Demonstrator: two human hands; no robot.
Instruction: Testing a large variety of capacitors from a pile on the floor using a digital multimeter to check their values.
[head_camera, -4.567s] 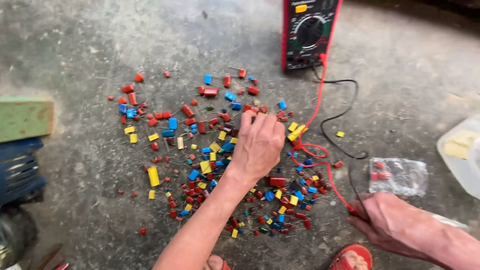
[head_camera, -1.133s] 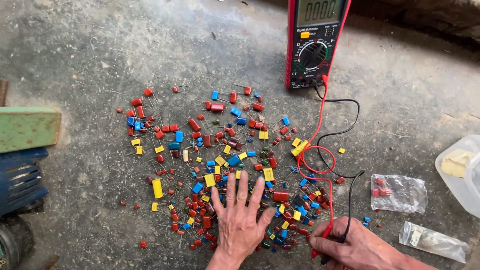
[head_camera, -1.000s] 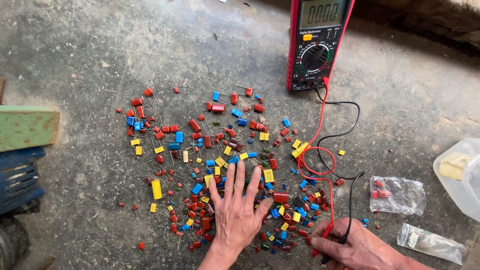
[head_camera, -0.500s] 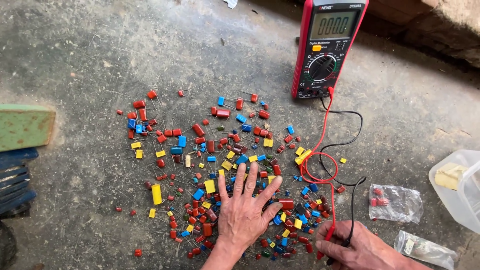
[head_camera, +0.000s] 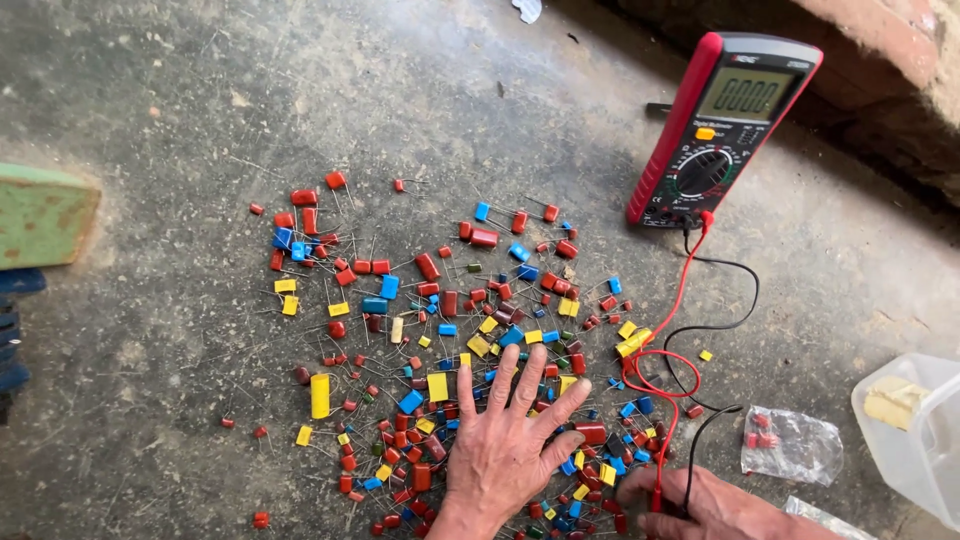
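Floor (head_camera: 200, 120): rough matt concrete, scratched. Capacitors (head_camera: 430, 290): glossy plastic-coated bodies in red, blue, yellow, with thin bare metal leads. Multimeter (head_camera: 725, 130): red rubbery casing, smooth grey screen. Test leads (head_camera: 665, 330): glossy plastic insulation. Bag (head_camera: 795, 445): clear crinkled plastic film.

The left hand (head_camera: 505, 440) lies flat, fingers spread, on scattered red, blue and yellow capacitors (head_camera: 440, 300). Below the red multimeter (head_camera: 722, 130), the right hand (head_camera: 700, 500) grips 2 probes (head_camera: 672, 490).
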